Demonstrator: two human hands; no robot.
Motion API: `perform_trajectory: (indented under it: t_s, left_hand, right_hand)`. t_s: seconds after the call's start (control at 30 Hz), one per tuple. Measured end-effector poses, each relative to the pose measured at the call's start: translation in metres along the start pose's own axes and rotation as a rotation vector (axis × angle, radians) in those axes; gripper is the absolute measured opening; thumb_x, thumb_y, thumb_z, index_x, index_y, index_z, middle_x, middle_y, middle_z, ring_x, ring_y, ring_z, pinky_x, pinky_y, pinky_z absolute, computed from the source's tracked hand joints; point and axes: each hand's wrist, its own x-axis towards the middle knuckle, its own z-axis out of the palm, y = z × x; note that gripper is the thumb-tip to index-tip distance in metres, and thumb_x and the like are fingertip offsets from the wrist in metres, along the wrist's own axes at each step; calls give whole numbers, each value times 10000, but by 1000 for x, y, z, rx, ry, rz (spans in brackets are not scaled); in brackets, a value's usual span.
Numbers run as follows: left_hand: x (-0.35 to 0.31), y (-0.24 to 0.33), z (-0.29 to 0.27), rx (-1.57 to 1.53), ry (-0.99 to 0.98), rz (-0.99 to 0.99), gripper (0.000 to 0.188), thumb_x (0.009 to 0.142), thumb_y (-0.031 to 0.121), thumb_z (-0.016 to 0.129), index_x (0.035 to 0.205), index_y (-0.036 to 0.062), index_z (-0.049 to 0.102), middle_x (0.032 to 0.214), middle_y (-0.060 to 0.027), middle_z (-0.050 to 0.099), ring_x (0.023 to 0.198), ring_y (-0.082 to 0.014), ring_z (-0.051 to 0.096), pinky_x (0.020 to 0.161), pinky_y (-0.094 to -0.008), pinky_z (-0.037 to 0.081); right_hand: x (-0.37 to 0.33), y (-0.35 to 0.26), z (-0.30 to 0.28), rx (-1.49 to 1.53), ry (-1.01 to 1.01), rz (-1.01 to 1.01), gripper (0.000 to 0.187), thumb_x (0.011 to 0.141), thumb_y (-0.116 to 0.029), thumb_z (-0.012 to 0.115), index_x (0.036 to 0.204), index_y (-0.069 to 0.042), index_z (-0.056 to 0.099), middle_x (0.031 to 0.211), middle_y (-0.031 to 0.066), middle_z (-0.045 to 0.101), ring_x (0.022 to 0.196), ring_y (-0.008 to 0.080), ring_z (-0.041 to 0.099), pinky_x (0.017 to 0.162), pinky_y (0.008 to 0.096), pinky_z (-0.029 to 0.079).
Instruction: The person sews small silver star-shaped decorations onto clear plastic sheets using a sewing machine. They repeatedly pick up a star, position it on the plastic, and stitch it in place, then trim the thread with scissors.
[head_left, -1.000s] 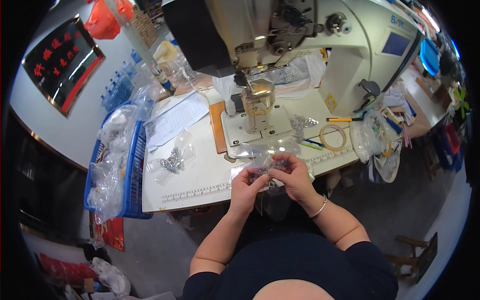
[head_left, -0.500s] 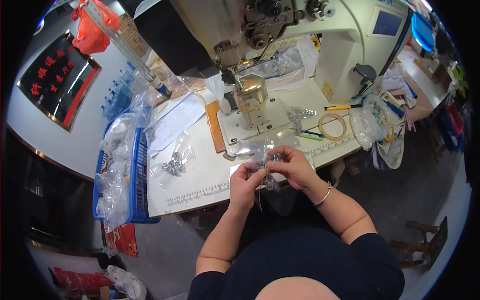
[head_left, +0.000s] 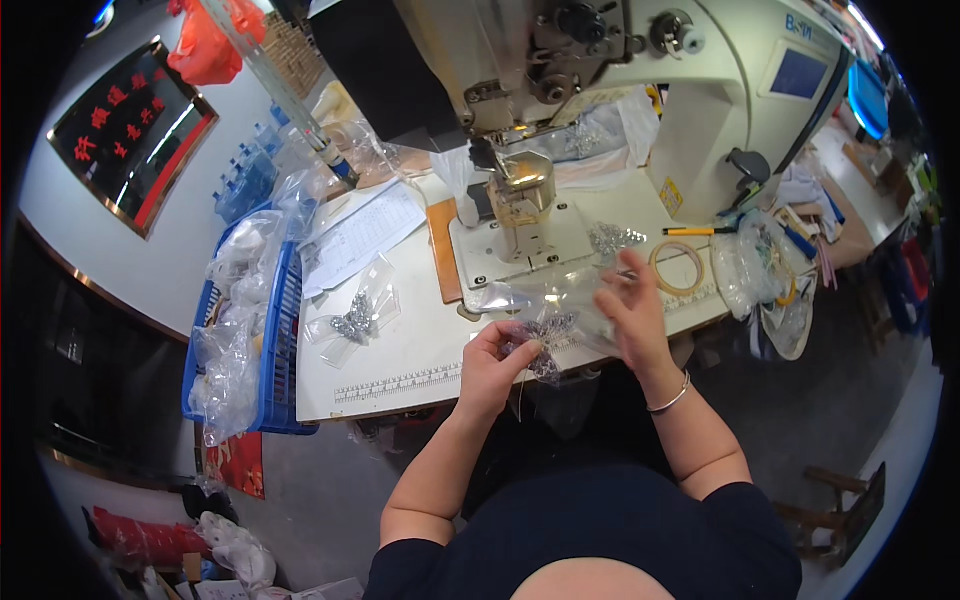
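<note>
My left hand (head_left: 492, 365) pinches a clear plastic bow with silver sequins (head_left: 545, 345) at its middle, just over the table's front edge. A thin pale strand hangs below its fingers. To the right, my right hand (head_left: 640, 312) is raised over the table, thumb and fingers apart and slightly blurred. Nothing plainly shows in it, and the spot behind its fingers is hidden. A second clear bow with a silver sequined centre (head_left: 357, 318) lies on the left of the table. Another silver sequined piece (head_left: 615, 237) rests beside the sewing machine's plate.
The sewing machine (head_left: 525, 190) stands straight ahead. A tape roll (head_left: 677, 268), an orange pen (head_left: 697, 231) and a plastic bag (head_left: 750, 262) lie to the right. At the left are a blue basket (head_left: 285, 375) of plastic-wrapped goods and a paper sheet (head_left: 362, 238). A ruler strip (head_left: 400, 383) runs along the front edge.
My right hand has let go of the bow and moved right and up, its fingers spreading. The left hand keeps its hold. The view has shifted slightly.
</note>
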Motion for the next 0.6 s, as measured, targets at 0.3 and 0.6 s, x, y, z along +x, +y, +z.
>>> perform_trajectory:
  t_s: [0.3,0.6]
  left_hand:
    - [-3,12,3,126,-107,-4,217,783,-6,655,976,-28,558,857,-46,597,772,-95,584,705,-230,497]
    - [8,5,-12,293,-181,-67,295,797,109,676,1043,-8,564,888,-26,609,726,-65,575,639,-207,479]
  right_hand:
    - [10,-33,11,-1043,-617,-592,293,662,-297,773,899,-158,674,993,-3,601,1179,248,437,1065,521,157]
    - [-4,-19,20,-809,-507,-540,132,663,-135,754,731,-108,645,756,11,571,886,203,542,957,420,284]
